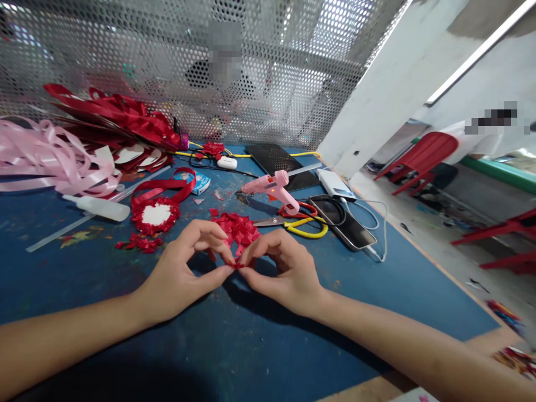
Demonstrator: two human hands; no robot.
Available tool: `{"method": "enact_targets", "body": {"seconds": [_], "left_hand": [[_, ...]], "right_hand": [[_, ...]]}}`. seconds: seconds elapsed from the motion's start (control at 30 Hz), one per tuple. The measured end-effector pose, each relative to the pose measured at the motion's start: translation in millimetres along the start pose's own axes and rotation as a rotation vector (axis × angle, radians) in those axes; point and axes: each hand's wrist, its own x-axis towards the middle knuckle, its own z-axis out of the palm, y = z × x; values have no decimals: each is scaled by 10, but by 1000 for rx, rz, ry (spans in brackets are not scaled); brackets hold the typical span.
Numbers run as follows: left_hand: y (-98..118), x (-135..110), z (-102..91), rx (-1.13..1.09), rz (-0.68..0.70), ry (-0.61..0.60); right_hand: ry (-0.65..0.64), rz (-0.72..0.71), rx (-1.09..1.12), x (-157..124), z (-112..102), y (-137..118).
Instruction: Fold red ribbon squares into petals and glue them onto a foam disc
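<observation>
My left hand (184,271) and my right hand (282,268) meet fingertip to fingertip over the blue table (234,346). Both pinch one small red ribbon piece (238,266) between thumbs and forefingers. Just behind my fingers lies a pile of small red ribbon pieces (238,228). A red ribbon rosette with a white centre (156,214) rests to the left, and a few loose red scraps (141,243) lie beside it.
A pink glue gun (272,188), yellow-handled scissors (299,224), a phone (349,226) and a white power bank (335,185) lie right of centre. A white glue bottle (100,207), pink ribbons (50,159) and red ribbons (121,114) sit left. A perforated metal screen (167,67) backs the table.
</observation>
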Motion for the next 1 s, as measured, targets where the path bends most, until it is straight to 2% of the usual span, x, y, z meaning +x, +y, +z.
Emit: {"method": "enact_targets", "body": {"seconds": [0.4,0.77,1.0], "left_hand": [[-31,-34,0,125,-9,-65],[1,-39,12,344,148,-25],[-2,-39,11,369,149,-28]], "right_hand": [[-23,26,27,0,16,-9],[-68,55,-84,-5,17,-1],[-70,74,-55,-4,20,-3]]}}
